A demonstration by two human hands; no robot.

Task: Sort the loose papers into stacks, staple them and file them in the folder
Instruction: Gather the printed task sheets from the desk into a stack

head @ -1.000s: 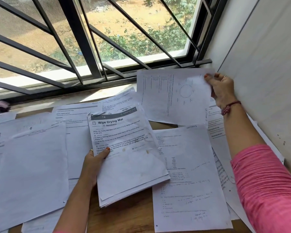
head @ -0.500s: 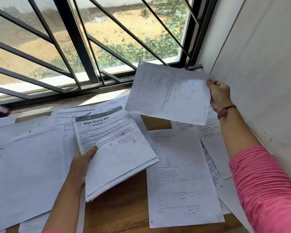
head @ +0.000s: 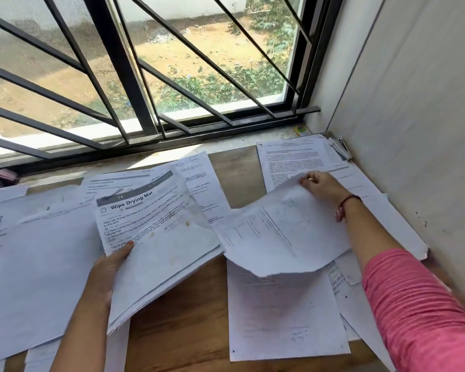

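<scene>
My left hand [head: 106, 269] grips a stack of papers [head: 159, 245] by its lower left edge; the top sheet reads "Wipe Drying Mat". The stack is tilted above the wooden desk [head: 188, 318]. My right hand [head: 321, 187] pinches the far corner of a single sheet with a circle diagram [head: 282, 234]. That sheet hangs low and bowed over the desk, its left edge close to the stack. More loose sheets lie flat: a large one at the left [head: 38, 277], one below the held sheet [head: 285, 312], and a printed page at the back right [head: 293, 159].
A silver stapler [head: 341, 150] lies in the back right corner by the white wall [head: 414, 130]. A barred window [head: 145, 76] runs along the back. A small yellow-green object [head: 301, 129] sits on the sill. Papers overlap along the wall at right.
My right hand has brought the circle-diagram sheet down from in front of the window to just above the desk, beside the stack. The left hand keeps its hold on the stack.
</scene>
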